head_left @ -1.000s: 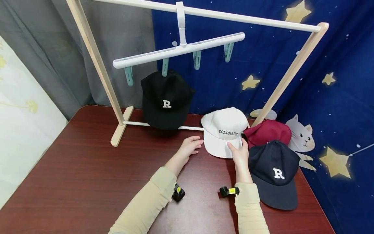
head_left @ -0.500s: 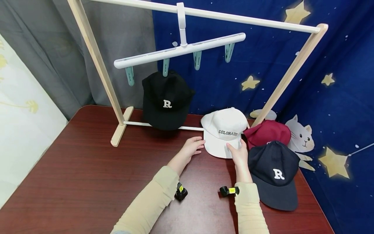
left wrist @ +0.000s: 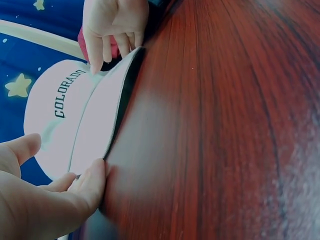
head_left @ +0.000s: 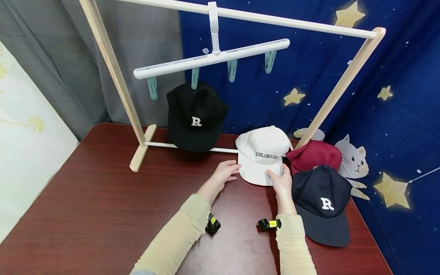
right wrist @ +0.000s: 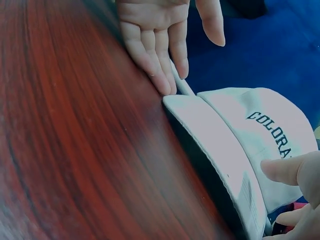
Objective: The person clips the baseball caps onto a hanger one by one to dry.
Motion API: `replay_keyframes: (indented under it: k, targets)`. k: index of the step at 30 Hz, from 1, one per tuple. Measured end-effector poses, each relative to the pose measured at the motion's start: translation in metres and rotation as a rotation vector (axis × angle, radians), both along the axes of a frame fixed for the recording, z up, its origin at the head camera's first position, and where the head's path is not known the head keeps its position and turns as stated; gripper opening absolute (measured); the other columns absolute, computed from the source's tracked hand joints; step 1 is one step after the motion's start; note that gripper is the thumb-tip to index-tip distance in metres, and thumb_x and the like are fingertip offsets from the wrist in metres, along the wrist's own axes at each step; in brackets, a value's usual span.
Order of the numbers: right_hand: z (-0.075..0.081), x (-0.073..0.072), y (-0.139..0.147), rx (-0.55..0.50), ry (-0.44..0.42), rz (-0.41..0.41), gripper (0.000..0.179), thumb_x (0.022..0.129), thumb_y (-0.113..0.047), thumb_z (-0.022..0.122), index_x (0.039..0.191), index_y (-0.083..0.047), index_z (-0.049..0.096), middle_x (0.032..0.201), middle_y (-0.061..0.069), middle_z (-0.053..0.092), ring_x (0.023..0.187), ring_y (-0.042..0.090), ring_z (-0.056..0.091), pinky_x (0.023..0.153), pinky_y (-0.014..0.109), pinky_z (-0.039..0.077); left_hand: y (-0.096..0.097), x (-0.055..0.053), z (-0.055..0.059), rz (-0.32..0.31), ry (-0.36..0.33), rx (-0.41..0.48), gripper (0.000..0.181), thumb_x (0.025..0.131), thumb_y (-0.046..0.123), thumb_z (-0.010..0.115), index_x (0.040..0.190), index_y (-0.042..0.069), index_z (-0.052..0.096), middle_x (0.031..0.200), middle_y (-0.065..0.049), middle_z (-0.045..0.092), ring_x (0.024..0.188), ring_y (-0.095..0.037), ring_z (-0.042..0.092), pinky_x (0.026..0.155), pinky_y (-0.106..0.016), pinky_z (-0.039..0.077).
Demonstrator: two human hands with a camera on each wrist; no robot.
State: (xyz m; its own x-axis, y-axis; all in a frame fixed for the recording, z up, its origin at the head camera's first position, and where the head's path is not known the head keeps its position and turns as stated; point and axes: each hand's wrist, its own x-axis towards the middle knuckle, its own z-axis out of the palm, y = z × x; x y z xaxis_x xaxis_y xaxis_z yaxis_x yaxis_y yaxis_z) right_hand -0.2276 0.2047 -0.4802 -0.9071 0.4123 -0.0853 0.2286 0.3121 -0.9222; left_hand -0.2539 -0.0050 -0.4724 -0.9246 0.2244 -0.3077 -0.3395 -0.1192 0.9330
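Observation:
A white cap [head_left: 264,151] lettered COLORADO stands on the table, its brim toward me. My left hand [head_left: 223,176] is at the brim's left end, fingers extended; in the left wrist view its fingertips [left wrist: 95,170] meet or nearly meet the brim edge. At the other end is my right hand [head_left: 282,182], thumb over the brim and the other fingers along its right side, loosely straight; firm contact cannot be made out. Above, a black cap [head_left: 196,118] with a white R hangs from a teal clip [head_left: 194,78] on the white hanger [head_left: 211,58].
A maroon cap [head_left: 314,156] and a navy cap [head_left: 321,194] with an R lie right of the white cap. Other teal clips hang from the hanger. A wooden rack [head_left: 115,70] with white rods stands on the brown table [head_left: 103,206]. Curtains are behind.
The left hand has shifted slightly right and toward the brim over the last second. The right hand and the caps have barely moved.

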Motion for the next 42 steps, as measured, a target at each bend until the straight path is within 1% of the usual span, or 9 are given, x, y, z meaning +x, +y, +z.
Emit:
replay_keyframes:
  k: [4,9,13,19,24,29,33,38,42]
  targets:
    - [0.0005,0.0016,0.0009,0.007,-0.002,-0.006,0.078,0.088,-0.014,0.067,0.149,0.002,0.021,0.148,0.027,0.028,0.137,0.035,0.026,0.109,0.044,0.024,-0.001,-0.0013,-0.0012,0.013,0.007,-0.021,0.053,0.092,0.013,0.062,0.136,-0.009,0.043,0.13,-0.022,0.054,0.11,-0.032,0.059,0.084,-0.039,0.052]
    - [0.0011,0.0024,0.001,-0.002,-0.003,-0.016,0.077,0.088,-0.01,0.067,0.149,0.001,0.023,0.146,0.028,0.031,0.136,0.036,0.027,0.109,0.045,0.026,-0.0017,-0.0023,-0.0019,0.02,0.016,-0.039,0.051,0.092,0.011,0.062,0.135,-0.01,0.045,0.128,-0.022,0.054,0.107,-0.031,0.06,0.081,-0.038,0.053]
    - [0.0017,0.0027,0.0,0.004,-0.003,-0.027,0.076,0.087,-0.009,0.068,0.149,0.0,0.025,0.144,0.028,0.034,0.134,0.037,0.029,0.107,0.046,0.028,-0.002,-0.0023,-0.0016,0.034,0.012,-0.058,0.047,0.091,0.01,0.063,0.131,-0.01,0.049,0.123,-0.022,0.057,0.102,-0.029,0.061,0.079,-0.037,0.054]
    - [0.0017,0.0019,-0.0008,0.008,-0.004,-0.03,0.076,0.085,-0.008,0.071,0.148,0.0,0.029,0.14,0.029,0.039,0.13,0.038,0.035,0.105,0.046,0.032,-0.0032,-0.0033,-0.0017,0.044,0.016,-0.099,0.04,0.09,0.01,0.065,0.124,-0.007,0.056,0.114,-0.018,0.062,0.092,-0.024,0.061,0.075,-0.033,0.054]
    - [0.0007,0.0016,-0.0002,0.005,0.013,-0.032,0.074,0.083,-0.004,0.072,0.145,0.003,0.032,0.138,0.029,0.041,0.127,0.038,0.038,0.103,0.045,0.034,-0.0043,-0.0028,-0.0021,0.047,0.022,-0.114,0.037,0.09,0.011,0.065,0.122,-0.007,0.059,0.109,-0.016,0.063,0.087,-0.022,0.061,0.073,-0.031,0.054]
    - [-0.0003,0.0016,0.0,0.002,0.023,-0.031,0.074,0.081,-0.002,0.073,0.144,0.005,0.034,0.137,0.03,0.041,0.126,0.038,0.039,0.101,0.044,0.036,-0.0053,-0.0002,-0.0002,0.053,0.031,-0.119,0.034,0.09,0.009,0.064,0.12,-0.007,0.059,0.106,-0.016,0.063,0.084,-0.021,0.062,0.074,-0.032,0.054]
    - [0.0,0.002,-0.0001,-0.018,0.023,-0.028,0.075,0.081,-0.001,0.073,0.144,0.005,0.034,0.136,0.029,0.042,0.125,0.038,0.039,0.101,0.045,0.036,-0.0059,0.0003,-0.0007,0.053,0.032,-0.117,0.033,0.09,0.008,0.064,0.119,-0.008,0.059,0.102,-0.016,0.064,0.079,-0.02,0.062,0.073,-0.032,0.054]
    - [0.001,0.002,0.0,-0.062,0.014,-0.024,0.075,0.081,0.001,0.073,0.144,0.006,0.033,0.136,0.029,0.041,0.124,0.038,0.04,0.101,0.044,0.036,-0.0059,-0.0022,-0.0036,0.051,0.037,-0.111,0.032,0.09,0.005,0.064,0.118,-0.009,0.058,0.094,-0.013,0.064,0.07,-0.017,0.062,0.069,-0.029,0.054]
    - [0.0031,0.0028,-0.0004,-0.088,0.008,-0.016,0.074,0.08,0.002,0.073,0.143,0.009,0.033,0.137,0.03,0.041,0.123,0.039,0.042,0.1,0.044,0.038,-0.0058,-0.004,-0.0047,0.061,0.041,-0.111,0.03,0.089,0.004,0.064,0.116,-0.008,0.059,0.092,-0.014,0.065,0.066,-0.016,0.061,0.069,-0.029,0.055]
